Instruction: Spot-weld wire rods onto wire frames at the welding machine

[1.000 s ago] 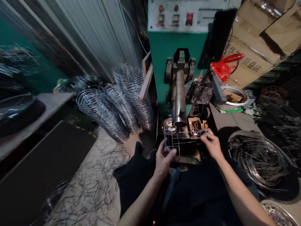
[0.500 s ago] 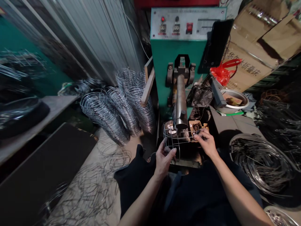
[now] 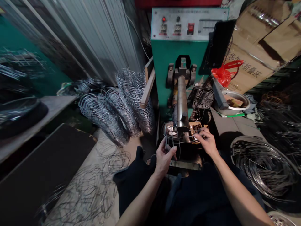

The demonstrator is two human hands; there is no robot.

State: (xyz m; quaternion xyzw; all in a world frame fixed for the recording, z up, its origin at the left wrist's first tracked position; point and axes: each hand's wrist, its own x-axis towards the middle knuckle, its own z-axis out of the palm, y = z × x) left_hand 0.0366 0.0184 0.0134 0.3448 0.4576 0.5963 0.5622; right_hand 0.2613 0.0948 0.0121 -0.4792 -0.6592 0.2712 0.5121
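My left hand (image 3: pixel 165 157) is closed around the lower left side of a small wire frame (image 3: pixel 173 143), thumb on the near side. The frame is made of thin bent metal rods and sits just below the steel cylinder (image 3: pixel 182 103) that juts from a green machine (image 3: pixel 160 78). Whether the frame touches the cylinder's tip I cannot tell. At the frame's right, my right hand (image 3: pixel 207 142) pinches thumb and fingers together at the end of a thin rod. What exactly lies between those fingertips is too small to make out.
Stacks of wire rings (image 3: pixel 103 117) stand on the floor at left, near loose wire loops (image 3: pixel 89 185). On the right are a basin of wire rods (image 3: pixel 265 166), a metal bowl (image 3: pixel 245 102), a red plastic bag (image 3: pixel 224 75) and a cardboard box (image 3: pixel 258 47). A small parts box (image 3: pixel 194 127) sits behind my right hand.
The view has shifted slightly. Both hands keep their hold, and the wire frame stays below the cylinder with barely any movement.
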